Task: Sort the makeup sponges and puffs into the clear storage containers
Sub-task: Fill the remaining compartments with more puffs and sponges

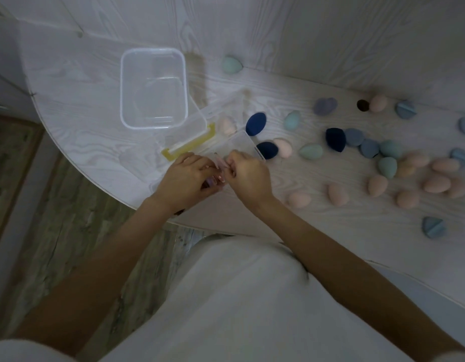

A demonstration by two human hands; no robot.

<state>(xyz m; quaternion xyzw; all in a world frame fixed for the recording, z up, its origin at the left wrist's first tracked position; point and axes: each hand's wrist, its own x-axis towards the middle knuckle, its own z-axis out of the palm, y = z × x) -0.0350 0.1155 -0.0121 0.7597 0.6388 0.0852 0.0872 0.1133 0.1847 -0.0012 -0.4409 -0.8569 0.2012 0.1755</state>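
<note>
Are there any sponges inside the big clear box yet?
No, the big clear box holds nothing, and the sponges lie scattered on the table to its right.

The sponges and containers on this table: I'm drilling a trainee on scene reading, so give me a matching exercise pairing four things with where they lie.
Things:
1. open clear container
2. lone mint sponge
3. yellow clasp
4. grey-blue puff

Places:
A. far end of the table, by the wall
B. near table edge, far right
C. just beyond the left hand
D. left of all the sponges, nothing inside

Pairs: 1-D, 2-A, 3-C, 4-B
</note>
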